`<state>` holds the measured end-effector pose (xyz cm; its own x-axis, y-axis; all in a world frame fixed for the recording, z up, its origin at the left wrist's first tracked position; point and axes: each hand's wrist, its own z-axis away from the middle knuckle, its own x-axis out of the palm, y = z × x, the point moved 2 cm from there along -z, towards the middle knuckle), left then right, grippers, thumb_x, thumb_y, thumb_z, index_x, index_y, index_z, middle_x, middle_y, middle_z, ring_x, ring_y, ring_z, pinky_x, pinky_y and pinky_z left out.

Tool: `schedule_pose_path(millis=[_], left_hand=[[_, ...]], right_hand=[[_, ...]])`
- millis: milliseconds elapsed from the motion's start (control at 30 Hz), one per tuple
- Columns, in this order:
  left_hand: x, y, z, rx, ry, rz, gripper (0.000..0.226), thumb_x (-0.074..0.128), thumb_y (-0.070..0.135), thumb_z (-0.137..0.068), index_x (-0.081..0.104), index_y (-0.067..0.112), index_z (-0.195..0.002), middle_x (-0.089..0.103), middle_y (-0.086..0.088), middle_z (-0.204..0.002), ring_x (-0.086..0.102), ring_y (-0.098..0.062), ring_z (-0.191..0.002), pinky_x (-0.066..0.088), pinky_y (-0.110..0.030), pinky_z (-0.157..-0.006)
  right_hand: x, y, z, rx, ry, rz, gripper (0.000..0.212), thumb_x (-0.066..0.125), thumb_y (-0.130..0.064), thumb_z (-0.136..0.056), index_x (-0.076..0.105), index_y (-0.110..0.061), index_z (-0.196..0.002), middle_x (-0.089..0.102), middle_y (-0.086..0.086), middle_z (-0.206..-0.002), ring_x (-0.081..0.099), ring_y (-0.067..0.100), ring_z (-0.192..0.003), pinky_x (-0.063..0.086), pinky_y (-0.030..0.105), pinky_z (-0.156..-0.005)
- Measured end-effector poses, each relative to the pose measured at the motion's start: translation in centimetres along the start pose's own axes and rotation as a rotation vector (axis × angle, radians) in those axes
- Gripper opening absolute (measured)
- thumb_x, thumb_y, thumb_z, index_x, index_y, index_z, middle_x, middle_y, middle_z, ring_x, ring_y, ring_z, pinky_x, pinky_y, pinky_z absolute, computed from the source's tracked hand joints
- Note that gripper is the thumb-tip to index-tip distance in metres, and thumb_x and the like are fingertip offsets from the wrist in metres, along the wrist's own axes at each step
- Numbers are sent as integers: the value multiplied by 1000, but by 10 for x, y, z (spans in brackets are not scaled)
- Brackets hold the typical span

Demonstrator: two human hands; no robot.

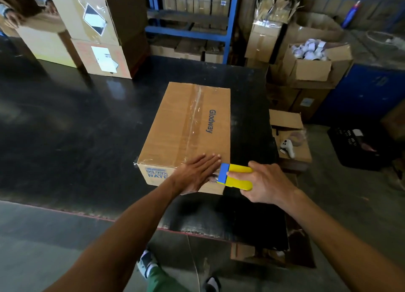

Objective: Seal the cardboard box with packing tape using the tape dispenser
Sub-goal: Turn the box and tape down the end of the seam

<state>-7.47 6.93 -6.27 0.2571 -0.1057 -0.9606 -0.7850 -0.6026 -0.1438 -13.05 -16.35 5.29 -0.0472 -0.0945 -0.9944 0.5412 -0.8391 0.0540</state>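
Note:
A closed cardboard box (175, 125) printed "Glodway" lies on the black table (76, 127). Clear packing tape (195, 116) runs along its top seam and over the near edge. My left hand (197, 173) lies flat on the box's near right corner, fingers spread over the tape end. My right hand (265, 182) grips a yellow and blue tape dispenser (235, 176), whose blue head touches the box's near right corner beside my left fingertips.
Stacked cartons (98, 33) stand at the table's far left. Blue shelving (188, 24) is behind. To the right, an open box of white items (311, 57) and a low carton holding a white controller (288, 148). A black crate (355, 147) sits on the floor.

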Motion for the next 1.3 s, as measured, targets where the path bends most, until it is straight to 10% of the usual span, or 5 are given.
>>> schedule_pose_path(millis=[433, 667, 967, 1133, 1300], left_hand=[[-1, -3, -2, -35, -2, 88, 55, 39, 34, -107, 30, 7, -154, 30, -8, -161, 27, -22, -149, 31, -41, -118], [-4, 0, -1, -23, -42, 69, 57, 28, 39, -107, 25, 9, -156, 25, -9, -162, 23, -23, -151, 20, -40, -122], [-14, 46, -56, -380, 11, 163, 59, 35, 54, -98, 41, 27, -150, 52, -20, -125, 52, -41, -111, 38, -50, -101], [-20, 44, -77, -918, -193, 338, 106, 36, 66, -83, -9, 3, -156, -11, -29, -162, -12, -44, -150, -16, -54, -119], [-17, 44, -87, -990, -276, 309, 102, 26, 68, -92, -10, -5, -153, -19, -34, -158, -22, -47, -146, -10, -59, -119]], right_hand=[[14, 47, 23, -152, 12, 40, 72, 74, -48, -72, 46, -42, -138, 55, 6, -89, 51, 16, -58, 32, 24, -45], [57, 22, 17, -4, -308, 206, 58, 45, -51, -94, 31, -40, -149, 37, 20, -145, 52, 34, -118, 41, 42, -89], [36, 18, -7, 129, -191, 137, 53, 62, -47, -79, 55, -46, -131, 58, 11, -102, 65, 33, -78, 45, 36, -62], [27, 30, -1, 229, -141, 136, 55, 54, -52, -87, 42, -49, -141, 54, 7, -110, 63, 29, -94, 33, 34, -65], [32, 38, 4, 344, -135, 26, 55, 54, -54, -86, 42, -51, -140, 56, 4, -110, 63, 26, -96, 43, 33, -71]])
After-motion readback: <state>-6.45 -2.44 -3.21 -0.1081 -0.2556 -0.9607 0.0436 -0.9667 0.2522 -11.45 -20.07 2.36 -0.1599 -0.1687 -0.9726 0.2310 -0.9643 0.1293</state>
